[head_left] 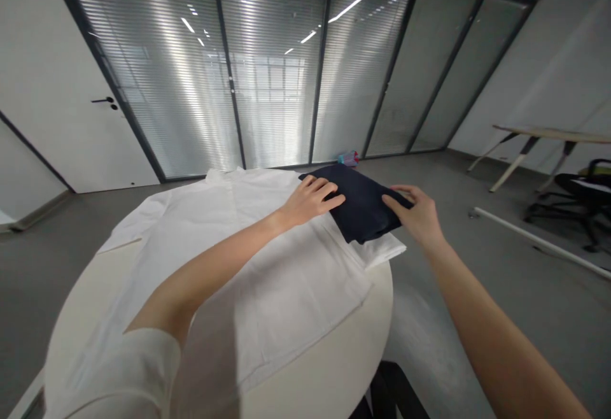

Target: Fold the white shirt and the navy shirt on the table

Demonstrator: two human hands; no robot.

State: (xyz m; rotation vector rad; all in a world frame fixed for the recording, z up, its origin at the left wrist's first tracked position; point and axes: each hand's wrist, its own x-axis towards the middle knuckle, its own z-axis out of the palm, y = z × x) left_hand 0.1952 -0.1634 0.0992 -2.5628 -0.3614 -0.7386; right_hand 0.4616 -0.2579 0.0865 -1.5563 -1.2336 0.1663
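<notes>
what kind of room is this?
Likely an office or meeting room: glass partition wall with blinds, an office chair beside a trestle desk, grey floor. Both hands rest on folded dark clothing atop a round white table.

Office chair cut off at right edge, small object by blinds too small to identify

A round white table stands on a grey floor. Spread flat across most of its top lies a white shirt, one edge hanging just past the far right rim. The near rim and left side of the tabletop show bare
</notes>
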